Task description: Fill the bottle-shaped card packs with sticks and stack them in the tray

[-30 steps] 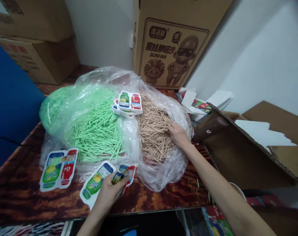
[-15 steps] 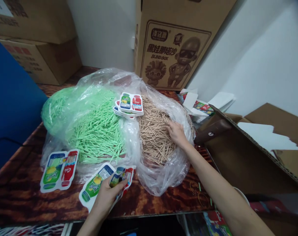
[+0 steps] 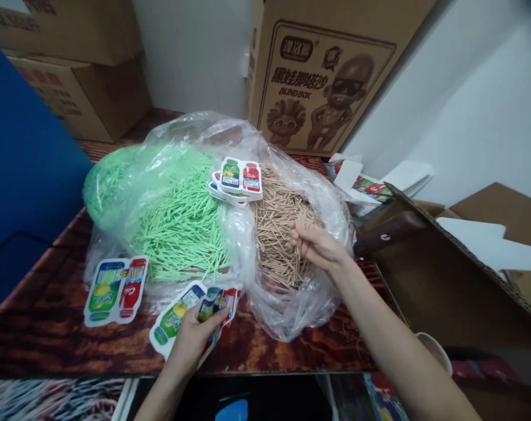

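My left hand is closed on a printed bottle-shaped pack near the table's front edge, thumb on top. My right hand is lifted just above the heap of tan sticks with its fingers curled round a small bunch of them. The tan sticks lie in an open clear plastic bag. To their left a heap of green sticks fills another clear bag. A small stack of the printed packs rests on top between the two heaps. One more pack lies flat at the left.
A wood-grain table carries everything. A printed cardboard box stands at the back, more boxes at the back left, a blue panel on the left. An open cardboard box sits at the right, papers behind it.
My right hand, lying flat on the tan sticks before, has turned up and closed on a bunch, lifting slightly. My left hand keeps its hold on the pack. The view shifted a little.
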Demonstrator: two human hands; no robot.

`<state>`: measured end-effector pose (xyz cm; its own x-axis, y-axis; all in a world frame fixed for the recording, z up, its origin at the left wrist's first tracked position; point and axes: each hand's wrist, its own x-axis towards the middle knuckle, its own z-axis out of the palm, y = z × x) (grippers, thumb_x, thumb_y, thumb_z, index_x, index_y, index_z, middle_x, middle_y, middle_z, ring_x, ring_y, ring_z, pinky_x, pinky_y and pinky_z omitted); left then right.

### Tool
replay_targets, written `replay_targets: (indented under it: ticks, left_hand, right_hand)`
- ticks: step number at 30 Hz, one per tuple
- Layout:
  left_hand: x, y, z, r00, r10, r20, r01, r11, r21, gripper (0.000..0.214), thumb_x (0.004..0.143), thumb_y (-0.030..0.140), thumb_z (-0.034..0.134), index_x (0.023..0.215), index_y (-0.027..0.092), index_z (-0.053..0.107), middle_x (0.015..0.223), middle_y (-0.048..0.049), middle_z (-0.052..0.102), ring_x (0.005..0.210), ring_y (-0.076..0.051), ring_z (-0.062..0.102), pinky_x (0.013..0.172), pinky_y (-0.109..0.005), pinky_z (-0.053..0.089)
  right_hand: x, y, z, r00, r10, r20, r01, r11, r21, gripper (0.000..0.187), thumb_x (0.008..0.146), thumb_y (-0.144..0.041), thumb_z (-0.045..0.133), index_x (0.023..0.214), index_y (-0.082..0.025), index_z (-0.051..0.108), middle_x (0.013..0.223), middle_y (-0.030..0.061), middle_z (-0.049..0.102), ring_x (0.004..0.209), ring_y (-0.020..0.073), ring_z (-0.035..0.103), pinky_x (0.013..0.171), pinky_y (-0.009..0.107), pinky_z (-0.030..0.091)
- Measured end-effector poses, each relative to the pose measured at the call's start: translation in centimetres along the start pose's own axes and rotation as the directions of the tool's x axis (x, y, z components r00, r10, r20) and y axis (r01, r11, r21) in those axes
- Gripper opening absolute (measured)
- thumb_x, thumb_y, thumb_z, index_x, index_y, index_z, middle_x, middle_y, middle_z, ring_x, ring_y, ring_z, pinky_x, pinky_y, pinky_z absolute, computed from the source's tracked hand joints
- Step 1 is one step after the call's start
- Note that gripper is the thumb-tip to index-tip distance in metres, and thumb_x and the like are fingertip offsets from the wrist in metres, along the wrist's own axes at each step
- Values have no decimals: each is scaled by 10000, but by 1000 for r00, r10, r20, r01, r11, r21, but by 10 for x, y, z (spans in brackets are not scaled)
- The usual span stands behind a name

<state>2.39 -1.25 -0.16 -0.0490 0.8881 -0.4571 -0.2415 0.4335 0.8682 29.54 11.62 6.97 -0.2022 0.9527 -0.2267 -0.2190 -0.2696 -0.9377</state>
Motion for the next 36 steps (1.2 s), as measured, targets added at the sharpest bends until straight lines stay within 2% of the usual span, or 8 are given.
replay_targets:
  ticks: [4, 7, 10, 13, 17, 22, 31, 36]
  left_hand:
    - [1, 3, -6, 996, 0, -87, -10, 994, -109, 313, 588, 303, 815, 822, 133, 697, 714, -8, 715, 617, -156, 643, 632, -263, 522]
    - [3, 9, -12, 990, 0, -143, -27, 981, -191, 335, 569, 300, 825, 829, 135, 693, 705, 0, 713, 592, -156, 646, 612, -272, 531]
    - [2, 14, -14, 985, 28, -170, -69, 968, -240, 363, 540, 275, 838, 850, 147, 699, 739, 0, 725, 625, -161, 663, 650, -279, 543]
    - [2, 14, -13, 983, 19, -182, -68, 962, -265, 351, 533, 273, 840, 828, 143, 701, 741, -8, 729, 618, -162, 665, 655, -286, 547]
    - [1, 5, -13, 983, 16, -182, -64, 964, -258, 314, 551, 276, 831, 789, 124, 693, 721, -14, 722, 607, -164, 659, 644, -286, 544]
    - [3, -3, -16, 981, 40, -189, -83, 971, -226, 318, 560, 264, 828, 803, 120, 683, 716, -15, 717, 604, -163, 653, 633, -284, 537]
    - [5, -2, -20, 968, 103, -229, -146, 973, -179, 303, 573, 279, 820, 810, 134, 698, 704, 6, 705, 597, -140, 630, 626, -259, 522]
    - [6, -1, -23, 951, 176, -253, -199, 978, -65, 263, 622, 303, 788, 812, 143, 701, 689, 16, 687, 624, -136, 614, 617, -232, 493]
  right_hand:
    - [-34, 49, 53, 994, 82, 76, -82, 997, -10, 195, 798, -316, 635, 925, -174, 596, 651, -23, 589, 581, 121, 590, 553, 249, 481]
    - [-61, 93, 85, 999, -52, 17, 53, 997, -62, 138, 853, -335, 571, 870, -198, 565, 707, -2, 625, 677, 146, 614, 683, 287, 492]
    - [-82, 127, 102, 988, -149, -30, 133, 945, -298, 153, 915, -332, 477, 887, -211, 567, 830, 31, 651, 811, 174, 611, 771, 307, 465]
    - [-91, 146, 105, 974, -228, -11, 193, 851, -488, 172, 929, -306, 452, 899, -209, 590, 864, 37, 626, 860, 185, 578, 809, 312, 438]
    - [-90, 153, 104, 961, -270, 53, 255, 802, -540, 215, 947, -294, 411, 877, -204, 593, 826, 34, 598, 832, 180, 554, 795, 307, 425]
    - [-87, 148, 104, 966, -243, 87, 253, 824, -507, 244, 950, -311, 415, 874, -201, 620, 837, 40, 627, 824, 181, 585, 782, 300, 440]
    - [-84, 138, 104, 971, -204, 123, 238, 839, -490, 235, 938, -314, 448, 866, -206, 645, 845, 34, 655, 841, 182, 610, 797, 296, 452]
    - [-82, 135, 104, 968, -208, 139, 250, 828, -502, 232, 942, -305, 446, 879, -203, 646, 854, 36, 659, 846, 182, 612, 789, 298, 451]
